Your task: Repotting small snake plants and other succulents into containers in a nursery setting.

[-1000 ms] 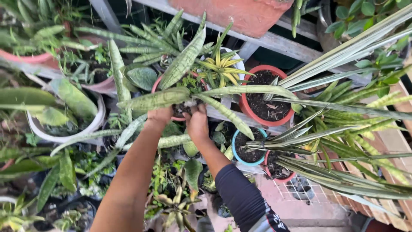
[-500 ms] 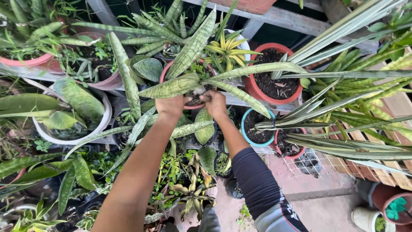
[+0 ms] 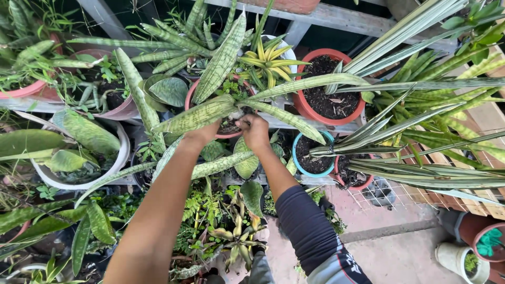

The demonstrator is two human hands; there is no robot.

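Note:
Both my arms reach forward into a pink pot (image 3: 190, 100) holding a snake plant with long mottled green leaves (image 3: 221, 58). My left hand (image 3: 202, 134) rests at the pot's near rim, under a drooping leaf, its fingers hidden. Beside it, my right hand (image 3: 253, 129) is curled at the base of the leaves, fingers pinched on something in the soil that I cannot make out. A dark sleeve covers my right upper arm.
A red pot of bare dark soil (image 3: 329, 102) stands to the right, a small blue pot (image 3: 311, 152) below it. A white pot (image 3: 79, 181) sits at the left. Striped long-leaved plants (image 3: 421, 131) crowd the right. A wooden rail (image 3: 336, 18) runs behind. Paved floor (image 3: 394, 252) lies below.
The view has shifted slightly, so the pots sit lower in frame. Both hands stay at the pink pot; the right hand has curled tighter at the plant's base.

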